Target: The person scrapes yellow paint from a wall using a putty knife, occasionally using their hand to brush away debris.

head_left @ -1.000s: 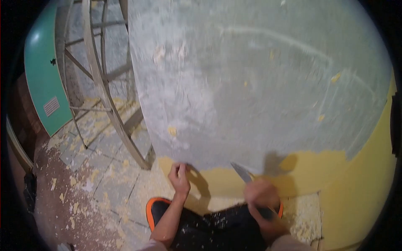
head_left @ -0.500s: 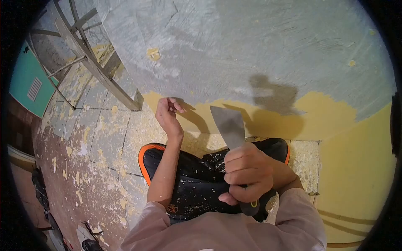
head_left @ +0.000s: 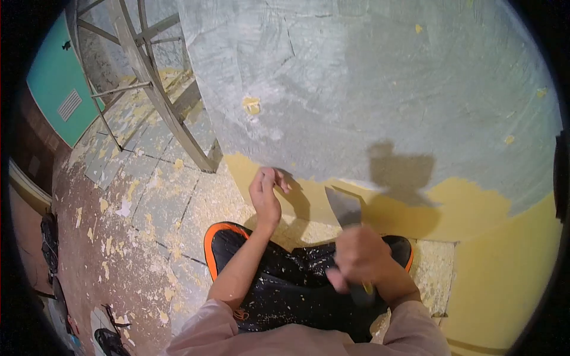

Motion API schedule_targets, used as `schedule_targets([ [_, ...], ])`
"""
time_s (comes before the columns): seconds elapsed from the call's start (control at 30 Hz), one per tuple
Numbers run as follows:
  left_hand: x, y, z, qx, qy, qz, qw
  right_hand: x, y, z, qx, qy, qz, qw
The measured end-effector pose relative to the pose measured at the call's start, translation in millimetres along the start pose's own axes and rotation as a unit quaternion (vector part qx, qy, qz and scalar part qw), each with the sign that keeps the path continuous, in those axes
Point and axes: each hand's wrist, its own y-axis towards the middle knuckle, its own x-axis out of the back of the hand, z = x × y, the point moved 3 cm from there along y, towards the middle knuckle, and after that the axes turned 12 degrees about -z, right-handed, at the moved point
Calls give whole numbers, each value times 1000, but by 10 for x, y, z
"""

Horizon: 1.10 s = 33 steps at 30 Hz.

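My right hand (head_left: 361,256) is wrapped round the dark handle of a putty knife (head_left: 344,207), a little blurred. Its broad metal blade points up toward the wall, with the tip near the ragged border between the scraped grey wall (head_left: 320,113) and the remaining yellow paint (head_left: 469,204). My left hand (head_left: 267,199) is raised close to the low yellow strip, fingers loosely bent and apart, with nothing in them. Beneath both arms are my crossed legs in black trousers (head_left: 285,291), sprinkled with paint flakes.
A metal-framed ladder (head_left: 160,95) stands at the upper left, one leg beside the wall. Paint chips cover the tiled floor (head_left: 160,196). A teal panel (head_left: 59,89) is at the far left. Dark footwear (head_left: 110,341) lies at the lower left. A yellow side wall (head_left: 504,267) closes the right.
The view has tilted up, so wall and ladder sit lower and further right. My right hand has swung the putty knife closer to the wall. My left hand stays by the wall.
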Motion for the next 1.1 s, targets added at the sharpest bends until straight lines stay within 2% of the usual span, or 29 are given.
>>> schedule_targets([
  [0.03, -8, -31, 4, -9, -2, 18, 1000, 85, 186, 162, 14, 77, -178, 981],
  [0.07, -15, -59, 14, -14, -4, 36, 999, 54, 144, 74, 13, 77, -177, 981],
  [0.13, -25, -56, 47, -9, 6, 43, 999, -92, -10, -136, 30, 7, -75, 997],
  [0.17, -33, -51, 71, 5, 8, 45, 999, -10, 35, -43, 29, 8, -71, 997],
  [0.27, -31, -35, 89, 29, 0, 42, 999, 400, 334, 364, -92, 2, -88, 992],
  [0.3, -24, -52, 90, 41, -14, 33, 999, 382, 167, 331, -34, 102, -157, 982],
  [0.33, -15, -58, 100, 48, -10, 31, 998, 280, 55, 154, -42, 106, -157, 981],
  [0.4, -17, -4, 120, 38, -7, 21, 999, 130, -29, -189, -118, 52, -173, 976],
  [0.43, 5, 11, 131, 24, 30, 24, 999, 170, -34, -70, -135, 55, -170, 975],
  [0.5, 29, -21, 160, 33, 17, 23, 999, 348, 228, 210, -136, -52, -122, 982],
  [0.53, 19, -14, 158, 25, 1, 24, 999, 334, 239, 244, -147, -53, -120, 980],
  [0.57, 2, -4, 154, 36, 2, 26, 999, 230, 182, 180, -319, -175, 73, 929],
  [0.6, -5, -3, 133, 33, 1, 24, 999, 180, 46, 161, -464, -278, 263, 799],
  [0.63, -12, -2, 123, 27, -2, 22, 999, 132, -37, 50, -471, -276, 266, 794],
  [0.67, -9, -8, 142, 35, -3, 22, 999, 67, -43, -111, -306, -151, 94, 935],
  [0.7, 0, -5, 165, 31, -9, 23, 999, 103, -14, -118, -110, -12, -87, 990],
  [0.73, -5, 19, 172, 22, -15, 23, 999, 140, -16, -41, -110, -12, -84, 990],
  [0.8, -13, 30, 139, 20, -5, 14, 1000, 299, 132, 239, -54, 45, -175, 982],
  [0.83, -7, 28, 127, 21, -6, 16, 1000, 276, 143, 235, -54, 76, -163, 982],
  [0.93, 20, 3, 119, 27, -4, 17, 999, 2, -44, -249, -88, 63, -170, 979],
  [0.97, 11, 31, 133, 24, -2, 11, 1000, 58, 58, -85, -91, -82, -82, 989],
  [1.0, 24, 14, 137, 26, -1, 8, 1000, 76, 56, 32, -93, -79, -80, 989],
  [1.07, 30, 10, 122, 26, -3, 20, 999, 179, 73, 186, -58, 129, -189, 972],
  [1.1, 30, 15, 119, 28, -1, 20, 999, 253, 183, 217, -154, -121, 16, 980],
])
